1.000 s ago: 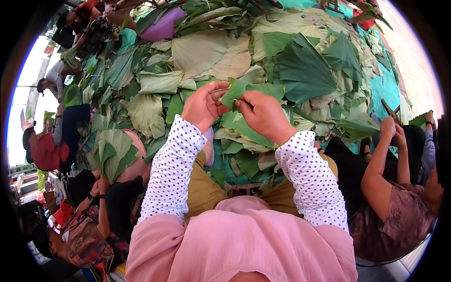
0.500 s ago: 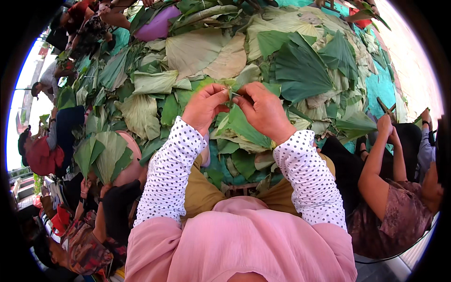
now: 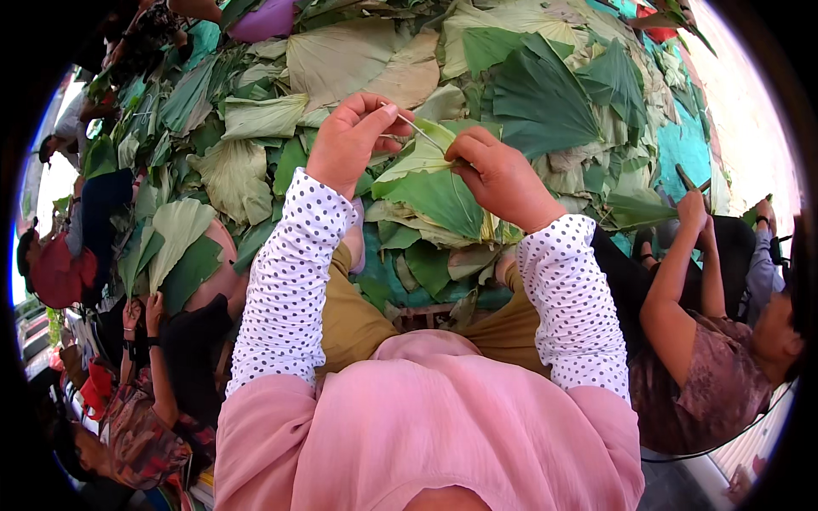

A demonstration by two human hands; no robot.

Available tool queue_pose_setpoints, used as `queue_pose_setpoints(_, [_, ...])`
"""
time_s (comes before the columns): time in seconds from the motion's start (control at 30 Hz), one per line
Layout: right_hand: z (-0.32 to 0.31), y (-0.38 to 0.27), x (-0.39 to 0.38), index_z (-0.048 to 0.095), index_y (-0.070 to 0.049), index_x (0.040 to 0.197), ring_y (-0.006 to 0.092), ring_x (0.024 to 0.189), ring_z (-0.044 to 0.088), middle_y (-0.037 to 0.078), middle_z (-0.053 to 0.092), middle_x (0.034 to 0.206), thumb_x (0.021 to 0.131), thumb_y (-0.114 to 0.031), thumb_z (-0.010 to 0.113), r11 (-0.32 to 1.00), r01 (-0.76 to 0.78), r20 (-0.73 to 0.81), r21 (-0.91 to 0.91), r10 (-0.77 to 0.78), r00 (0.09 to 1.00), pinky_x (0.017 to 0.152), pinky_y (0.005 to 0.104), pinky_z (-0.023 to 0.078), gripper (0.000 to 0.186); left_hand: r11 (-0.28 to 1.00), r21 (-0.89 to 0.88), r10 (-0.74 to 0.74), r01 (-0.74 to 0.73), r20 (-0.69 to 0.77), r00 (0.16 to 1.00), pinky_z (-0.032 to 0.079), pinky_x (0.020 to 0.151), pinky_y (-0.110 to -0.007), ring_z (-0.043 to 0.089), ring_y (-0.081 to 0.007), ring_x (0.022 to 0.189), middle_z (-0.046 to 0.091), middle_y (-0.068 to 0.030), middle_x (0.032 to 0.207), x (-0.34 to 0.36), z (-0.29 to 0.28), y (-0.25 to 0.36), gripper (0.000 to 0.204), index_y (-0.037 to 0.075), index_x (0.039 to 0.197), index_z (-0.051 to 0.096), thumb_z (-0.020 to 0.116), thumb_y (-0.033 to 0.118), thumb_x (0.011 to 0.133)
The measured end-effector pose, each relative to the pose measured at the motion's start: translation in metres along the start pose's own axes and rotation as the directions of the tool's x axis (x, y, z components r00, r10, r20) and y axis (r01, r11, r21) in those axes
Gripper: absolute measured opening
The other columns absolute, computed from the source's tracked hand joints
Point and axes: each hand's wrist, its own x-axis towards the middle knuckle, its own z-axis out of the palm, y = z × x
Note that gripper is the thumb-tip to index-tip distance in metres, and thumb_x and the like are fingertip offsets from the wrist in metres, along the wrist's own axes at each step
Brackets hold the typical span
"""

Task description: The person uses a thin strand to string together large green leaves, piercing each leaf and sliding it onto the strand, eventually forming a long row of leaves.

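Head view | left hand pinches thin pale stringy strip; right hand pinches floppy pale-green leaf, left of big dark-green fan-shaped leaf | looks light, tears easily; hold near strip

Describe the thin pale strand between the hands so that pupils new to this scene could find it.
Start at the heap of leaves filling the upper middle, then come down to the polka-dot sleeves. Beyond their cuffs, the thin pale strand runs from the left hand to the right hand, sloping down to the right. Unlike the broad leaves of the heap, it is narrow and nearly straight.
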Motion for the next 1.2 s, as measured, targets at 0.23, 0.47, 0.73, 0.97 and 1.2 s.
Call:
queue_pose_setpoints(0.23, [0.04,0.063,-0.066,0.058,-0.004,0.091,0.0354,0.087,0.061,0.013,0.059,0.097,0.08,-0.002,0.059,0.907,-0.009,0.512,-0.421,0.246,0.823,0.074,0.0425,0.051,0.011,0.998,-0.036,0.06,-0.058,0.046,0.997,0.052,0.075,-0.027,0.065,-0.0167,0.089,0.068,-0.0115,0.102,0.001,-0.002,0.004,0.013,0.004,0.104,0.055,0.054,0.015,0.097])
queue_pose_setpoints(0.47, [0.029,0.051,-0.032,0.063,-0.002,0.1,0.0303,0.09,0.064,0.015,0.063,0.098,0.089,-0.01,0.059,0.968,-0.09,0.224,-0.236,0.144,0.964,0.078,0.0373,0.052,0.015,0.999,-0.004,0.039,-0.039,0.034,0.999,0.05,0.074,-0.026,0.063,-0.0131,0.085,0.068,-0.0065,0.096,-0.004,-0.002,0.004,0.015,0.003,0.098,0.06,0.06,0.017,0.093])
queue_pose_setpoints(0.73, [0.027,-0.015,0.018,0.063,0.0,0.106,0.0083,0.074,0.054,0.0,0.06,0.083,0.098,-0.015,0.054,0.579,-0.418,0.152,0.7,0.451,0.879,0.07,0.024,0.047,0.019,0.953,0.243,0.123,-0.179,0.231,0.965,0.05,0.078,-0.025,0.062,-0.0112,0.095,0.065,-0.0048,0.11,0.004,-0.017,0.011,0.019,0.003,0.109,0.063,0.059,0.015,0.095])
queue_pose_setpoints(0.97, [0.022,-0.037,0.018,0.062,-0.001,0.107,0.0059,0.072,0.051,-0.001,0.059,0.082,0.098,-0.013,0.053,0.576,-0.424,0.121,0.699,0.489,0.864,0.069,0.0204,0.044,0.018,0.995,-0.027,-0.094,0.091,-0.443,0.891,0.051,0.079,-0.031,0.062,-0.0175,0.094,0.064,-0.0085,0.111,0.029,-0.185,-0.028,0.03,0.004,0.123,0.051,0.055,0.02,0.097])
queue_pose_setpoints(1.2, [0.025,-0.027,0.015,0.062,0.0,0.105,0.0052,0.074,0.052,0.001,0.064,0.094,0.097,-0.01,0.054,0.559,-0.519,0.156,0.647,0.569,0.808,0.067,0.0204,0.045,0.014,0.692,-0.463,-0.713,0.553,-0.557,0.426,0.052,0.065,-0.04,0.063,-0.0233,0.088,0.061,-0.011,0.114,0.022,-0.237,-0.264,0.029,0.004,0.119,0.051,0.053,0.022,0.097])
